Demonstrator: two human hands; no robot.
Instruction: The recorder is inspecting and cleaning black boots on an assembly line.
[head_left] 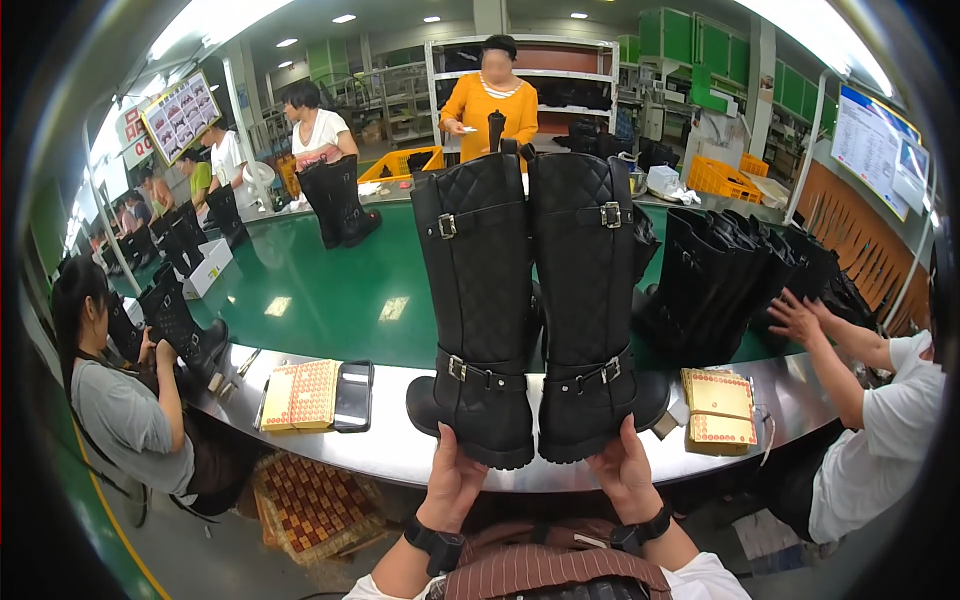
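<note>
Two tall black boots with quilted shafts and silver buckled straps stand upright side by side before me, at the metal edge of the table. My left hand [452, 480] grips the left boot [478, 270] low at its heel, thumb up along the back. Likewise, my right hand [627, 472] has hold of the right boot [585, 270] at its heel. Toes point outward, away from each other, and the soles' treads show at the bottom. My fingers under the soles are mostly hidden.
A green-topped table [320, 285] curves around me. Stacks of sticker sheets [300, 396] and a dark phone-like device [354, 396] lie left; more sheets [720, 408] lie right. Many black boots [700, 270] crowd the right, where a co-worker's hands [797, 318] reach. Another co-worker [130, 400] handles boots at left.
</note>
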